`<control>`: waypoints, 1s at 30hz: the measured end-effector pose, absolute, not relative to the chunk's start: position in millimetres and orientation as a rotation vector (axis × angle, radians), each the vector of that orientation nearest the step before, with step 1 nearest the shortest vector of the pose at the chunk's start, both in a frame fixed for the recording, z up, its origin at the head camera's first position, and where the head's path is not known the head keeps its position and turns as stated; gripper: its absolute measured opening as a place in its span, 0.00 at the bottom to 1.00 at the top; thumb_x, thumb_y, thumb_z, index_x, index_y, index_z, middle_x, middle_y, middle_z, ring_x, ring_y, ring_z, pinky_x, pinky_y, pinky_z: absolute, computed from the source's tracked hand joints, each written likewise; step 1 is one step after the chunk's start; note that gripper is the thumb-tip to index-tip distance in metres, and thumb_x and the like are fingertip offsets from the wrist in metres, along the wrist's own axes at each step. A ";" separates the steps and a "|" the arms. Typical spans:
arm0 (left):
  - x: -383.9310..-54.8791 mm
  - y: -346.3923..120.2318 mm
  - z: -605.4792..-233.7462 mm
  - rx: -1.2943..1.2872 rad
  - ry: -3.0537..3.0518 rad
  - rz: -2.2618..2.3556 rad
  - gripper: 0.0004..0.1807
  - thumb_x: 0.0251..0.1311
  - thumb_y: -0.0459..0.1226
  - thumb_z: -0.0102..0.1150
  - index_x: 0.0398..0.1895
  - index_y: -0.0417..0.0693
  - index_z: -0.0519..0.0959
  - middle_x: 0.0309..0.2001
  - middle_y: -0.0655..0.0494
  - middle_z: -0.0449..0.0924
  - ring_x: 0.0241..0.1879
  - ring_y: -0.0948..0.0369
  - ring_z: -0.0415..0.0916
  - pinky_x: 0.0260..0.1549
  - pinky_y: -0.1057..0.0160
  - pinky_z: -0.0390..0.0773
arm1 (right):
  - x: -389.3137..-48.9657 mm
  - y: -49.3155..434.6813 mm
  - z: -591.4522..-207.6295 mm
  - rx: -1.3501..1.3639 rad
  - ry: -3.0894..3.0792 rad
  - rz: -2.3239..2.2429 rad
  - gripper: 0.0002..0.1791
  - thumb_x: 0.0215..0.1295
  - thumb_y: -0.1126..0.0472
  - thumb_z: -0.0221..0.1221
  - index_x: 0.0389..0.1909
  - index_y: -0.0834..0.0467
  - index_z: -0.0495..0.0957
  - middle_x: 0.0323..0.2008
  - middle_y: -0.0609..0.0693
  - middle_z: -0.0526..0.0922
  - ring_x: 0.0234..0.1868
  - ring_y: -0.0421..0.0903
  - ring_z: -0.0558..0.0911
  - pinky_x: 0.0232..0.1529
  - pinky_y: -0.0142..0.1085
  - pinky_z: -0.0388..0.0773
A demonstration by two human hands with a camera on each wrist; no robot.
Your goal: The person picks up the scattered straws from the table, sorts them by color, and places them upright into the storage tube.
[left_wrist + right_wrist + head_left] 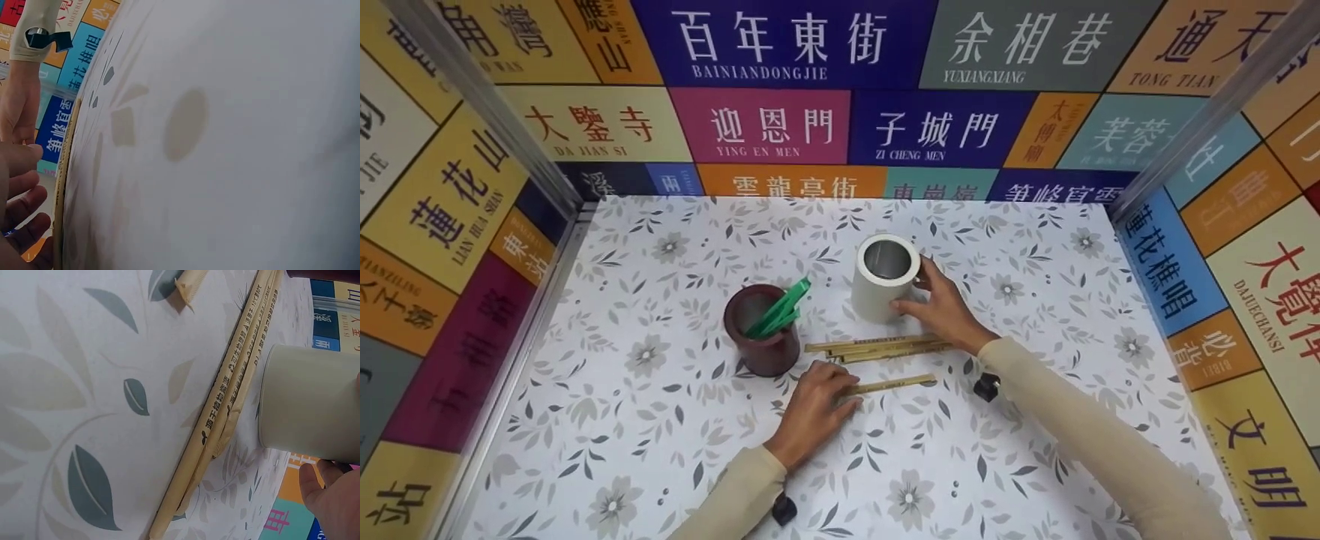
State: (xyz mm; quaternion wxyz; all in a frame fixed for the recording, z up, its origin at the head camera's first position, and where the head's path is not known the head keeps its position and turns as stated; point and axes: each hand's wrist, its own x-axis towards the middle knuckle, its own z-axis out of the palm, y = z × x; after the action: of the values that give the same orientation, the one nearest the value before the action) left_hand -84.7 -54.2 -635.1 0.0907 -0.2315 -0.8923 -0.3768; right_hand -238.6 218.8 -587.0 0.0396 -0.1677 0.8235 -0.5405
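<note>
My right hand (949,304) grips the lower right side of a white cylindrical cup (876,296) with a grey inside, thumb in front and fingers behind. The cup stands upright. In the right wrist view, that hand (334,498) meets the pale wall of the cup (315,405). My left hand (817,405) is low over the table at the left end of a single paper-wrapped straw (900,384), its fingertips overlapping it and its thumb apart. The left wrist view shows these fingers (25,208) spread and loosely bent. Several paper-wrapped straws (877,349) lie between the hands.
A dark red pen holder (767,352) with long narrow green things (780,311) leaning in it stands left of the cup. The floral tabletop (645,420) is enclosed at the back and sides by panels (765,127) printed with coloured place-name signs.
</note>
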 end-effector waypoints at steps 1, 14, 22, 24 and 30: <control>-85.9 -53.6 -636.4 -0.711 -2.650 -1.057 0.12 0.66 0.40 0.79 0.49 0.47 0.92 0.48 0.56 0.84 0.52 0.57 0.79 0.54 0.51 0.80 | -237.6 218.8 -587.4 -0.510 2.525 -1.656 0.52 0.68 0.61 0.78 0.86 0.57 0.60 0.77 0.57 0.74 0.75 0.57 0.74 0.78 0.53 0.72; -89.2 -54.9 -647.3 -0.853 -2.568 -0.680 0.02 0.70 0.38 0.74 0.37 0.51 0.91 0.39 0.57 0.80 0.43 0.55 0.76 0.43 0.51 0.74 | -233.8 216.4 -592.4 -0.509 2.523 -1.679 0.50 0.68 0.59 0.78 0.85 0.55 0.62 0.76 0.55 0.75 0.74 0.56 0.75 0.77 0.55 0.72; -89.4 -59.7 -625.4 -0.949 -2.480 -0.291 0.06 0.64 0.34 0.69 0.29 0.52 0.86 0.33 0.57 0.79 0.39 0.55 0.77 0.42 0.53 0.76 | -235.5 217.1 -590.3 -0.508 2.559 -1.634 0.50 0.67 0.62 0.78 0.85 0.59 0.62 0.75 0.58 0.76 0.73 0.58 0.76 0.75 0.55 0.74; -88.9 -62.7 -617.2 -0.934 -2.468 -0.329 0.06 0.64 0.34 0.71 0.29 0.51 0.86 0.33 0.57 0.79 0.39 0.55 0.78 0.40 0.53 0.77 | -236.6 217.2 -589.2 -0.517 2.567 -1.630 0.50 0.67 0.62 0.78 0.85 0.60 0.62 0.74 0.59 0.76 0.72 0.59 0.77 0.75 0.55 0.74; -89.0 -68.3 -595.5 -0.892 -2.450 -0.588 0.04 0.67 0.35 0.74 0.33 0.49 0.87 0.33 0.57 0.82 0.39 0.55 0.80 0.38 0.55 0.80 | -239.6 218.7 -586.9 -0.538 2.577 -1.624 0.49 0.67 0.64 0.78 0.83 0.61 0.63 0.74 0.60 0.76 0.72 0.60 0.77 0.74 0.56 0.75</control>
State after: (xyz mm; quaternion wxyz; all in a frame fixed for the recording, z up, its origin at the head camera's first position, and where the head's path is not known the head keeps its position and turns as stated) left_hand -89.0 -68.3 -595.5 0.2324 -0.3246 -0.8915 -0.2140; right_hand -239.6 218.7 -586.9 0.0243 -0.1739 0.8330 -0.5247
